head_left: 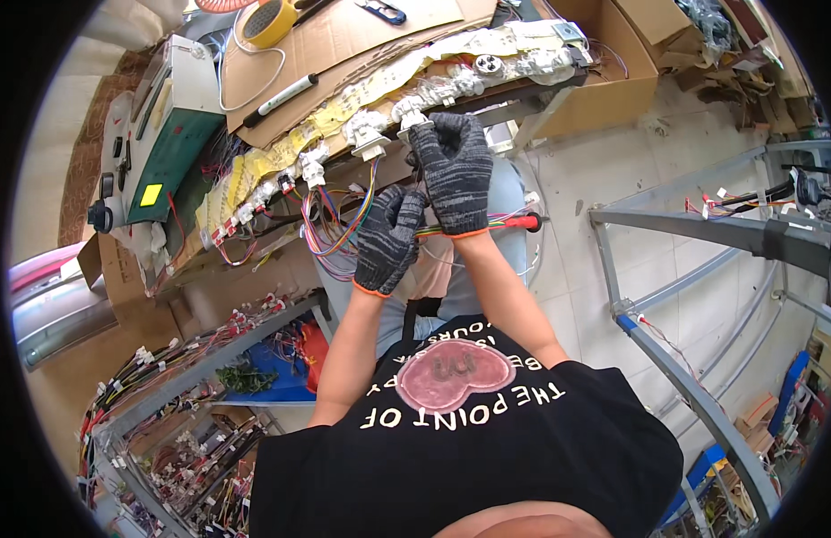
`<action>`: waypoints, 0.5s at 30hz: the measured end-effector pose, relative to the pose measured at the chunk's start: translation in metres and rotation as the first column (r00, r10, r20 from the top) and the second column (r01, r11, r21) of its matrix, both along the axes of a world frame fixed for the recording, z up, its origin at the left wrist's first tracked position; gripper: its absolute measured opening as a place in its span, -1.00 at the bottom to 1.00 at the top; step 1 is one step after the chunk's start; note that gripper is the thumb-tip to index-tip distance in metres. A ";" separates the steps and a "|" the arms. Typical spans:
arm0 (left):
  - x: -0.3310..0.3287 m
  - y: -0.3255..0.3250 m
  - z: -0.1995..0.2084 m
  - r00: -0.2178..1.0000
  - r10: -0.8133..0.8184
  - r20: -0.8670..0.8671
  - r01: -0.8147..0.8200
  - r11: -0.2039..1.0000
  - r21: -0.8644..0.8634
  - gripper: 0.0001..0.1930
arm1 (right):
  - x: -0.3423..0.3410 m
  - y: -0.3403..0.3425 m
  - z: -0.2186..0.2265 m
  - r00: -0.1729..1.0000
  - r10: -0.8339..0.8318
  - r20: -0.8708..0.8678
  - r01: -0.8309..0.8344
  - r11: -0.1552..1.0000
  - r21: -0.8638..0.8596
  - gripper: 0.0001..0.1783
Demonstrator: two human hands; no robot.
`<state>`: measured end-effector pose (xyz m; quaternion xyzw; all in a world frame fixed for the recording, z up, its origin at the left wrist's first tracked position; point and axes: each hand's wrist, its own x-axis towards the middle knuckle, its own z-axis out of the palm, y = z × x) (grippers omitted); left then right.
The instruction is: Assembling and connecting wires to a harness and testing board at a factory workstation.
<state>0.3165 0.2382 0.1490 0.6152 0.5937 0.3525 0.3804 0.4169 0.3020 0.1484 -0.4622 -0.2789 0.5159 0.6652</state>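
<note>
The right hand's fingers (pixel 424 136), in a dark striped knit glove, are bent close together at a white connector (pixel 410 117) on the near edge of the counter (pixel 539 94); the glove hides whether they grip it. The right hand (pixel 453 175) is the farther forward of the two. The left hand (pixel 387 240), gloved alike, sits just below and left of it, its fingers curled inward; whether they have hold of anything cannot be told. Beside it hang looping coloured wires (pixel 371 193), which drop from another white connector (pixel 368 141) farther left. More strands run past the right wrist toward a red cylindrical piece (pixel 525 221).

Beyond the hands, a yellow strip (pixel 294 148) runs aslant along the counter, lined with white connectors. Behind it lies a cardboard sheet (pixel 348 54) carrying a white marker pen (pixel 281 100), a yellow tape roll (pixel 269 23) and a dark-blue-handled tool (pixel 380 11). A green and white case (pixel 169 134) stands to the left, an open cardboard box (pixel 604 99) to the right. Farther out, a grey metal frame (pixel 702 221) stands on the tiled floor (pixel 568 206) at the right, while a rack at the lower left carries many wire bundles (pixel 155 381).
</note>
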 end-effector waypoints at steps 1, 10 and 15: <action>0.001 0.002 0.002 1.000 -0.010 0.000 0.010 1.000 -0.001 -0.83 | 0.004 0.004 0.003 1.000 -0.010 0.000 0.010 1.000 -0.001 -0.82; -0.002 0.005 -0.013 0.977 0.075 0.200 -0.070 0.997 -0.033 -0.87 | 0.207 -0.025 -0.110 -0.352 0.113 0.929 -0.398 0.881 -0.257 -0.74; 0.003 0.005 -0.009 0.971 0.115 0.210 -0.089 0.988 -0.128 -0.85 | 0.187 -0.042 -0.116 0.518 0.763 0.387 -0.515 0.639 -0.571 -0.79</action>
